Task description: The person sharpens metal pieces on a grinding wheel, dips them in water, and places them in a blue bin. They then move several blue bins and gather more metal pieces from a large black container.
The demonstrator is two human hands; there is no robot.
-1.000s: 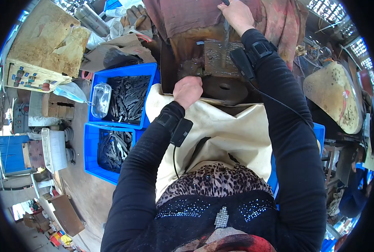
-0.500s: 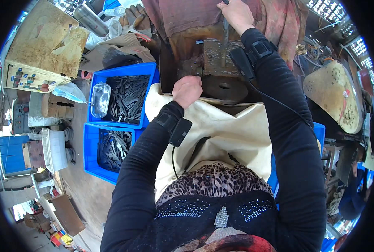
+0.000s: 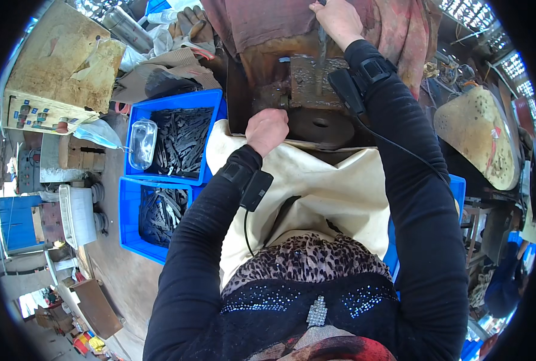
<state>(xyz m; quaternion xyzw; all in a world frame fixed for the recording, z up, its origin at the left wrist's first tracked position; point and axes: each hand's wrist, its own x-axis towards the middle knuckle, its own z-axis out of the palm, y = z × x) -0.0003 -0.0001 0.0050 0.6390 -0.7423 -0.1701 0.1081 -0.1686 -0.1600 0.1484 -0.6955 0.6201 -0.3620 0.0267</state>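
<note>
My left hand point(image 3: 267, 130) is closed in a fist at the near left edge of a wet, rust-brown machine. Whatever its fingers hold, if anything, is hidden. Close by on its right lies a dark round disc point(image 3: 337, 129) with a hole in its middle. Beyond the disc sits a wet metal block point(image 3: 304, 77). A narrow grey upright pipe or stream point(image 3: 321, 51) meets the block from above. My right hand point(image 3: 342, 24) is raised over the far side, closed in a pinch near the top of that upright, in front of a reddish cloth point(image 3: 268, 24). What it pinches is too small to name.
Two blue bins point(image 3: 211, 135) point(image 3: 126, 222) of dark, thin metal strips stand at left, one with a clear plastic tray point(image 3: 142, 144). A control box point(image 3: 51, 114) with knobs is farther left. A cream apron point(image 3: 334, 186) covers my lap. A worn, pale board point(image 3: 478, 138) stands at right.
</note>
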